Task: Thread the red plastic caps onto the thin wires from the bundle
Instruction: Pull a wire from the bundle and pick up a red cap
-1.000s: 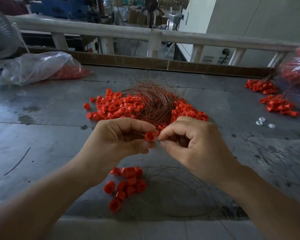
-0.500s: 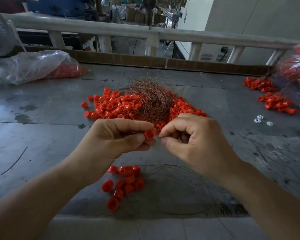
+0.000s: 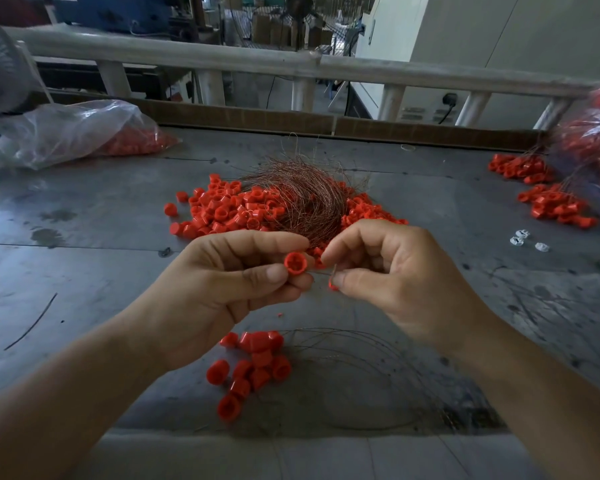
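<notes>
Over grey table [image 3: 84, 271], left hand [image 3: 222, 285] pinches 1 red cap [image 3: 295, 263], right hand [image 3: 399, 282] pinches 1 thin wire [image 3: 335, 269].

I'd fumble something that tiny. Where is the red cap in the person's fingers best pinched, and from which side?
By its round side wall, from the left, as the left hand pinches the red cap now between thumb and forefinger. That leaves its open mouth uncovered, likely easing entry for the thin wire the right hand pinches.
</notes>
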